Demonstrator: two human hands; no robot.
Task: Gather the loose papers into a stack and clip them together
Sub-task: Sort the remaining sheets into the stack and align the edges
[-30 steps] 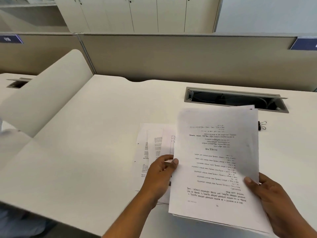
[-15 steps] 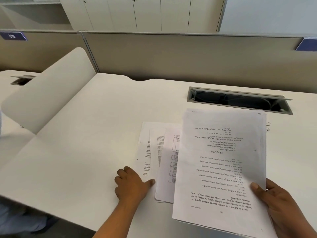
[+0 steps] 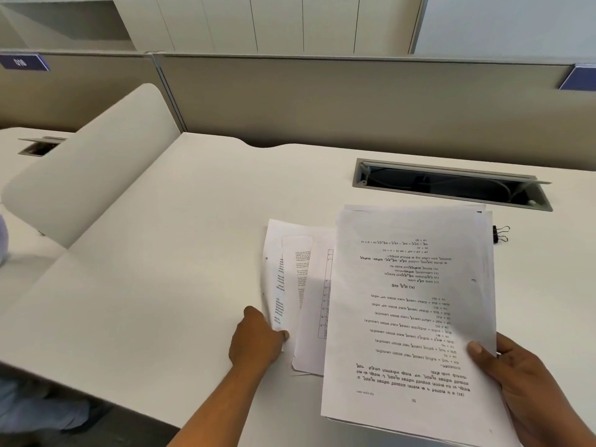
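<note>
Left grip (image 3: pixel 258 341) pinching sheet (image 3: pixel 274 240) edge; right grip (image 3: pixel 522 382) clasping stack (image 3: pixel 412 317).

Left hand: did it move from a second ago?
Yes. The left hand let go of the stack and went left and down to the loose sheets on the desk, where it now pinches the outermost sheet's edge.

held stack (image 3: pixel 409 317) overlaps loose sheets (image 3: pixel 290 285) at left; binder clip (image 3: pixel 500 234) right.

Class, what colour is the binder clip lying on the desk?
The binder clip is black with silvery handles; head view.
</note>
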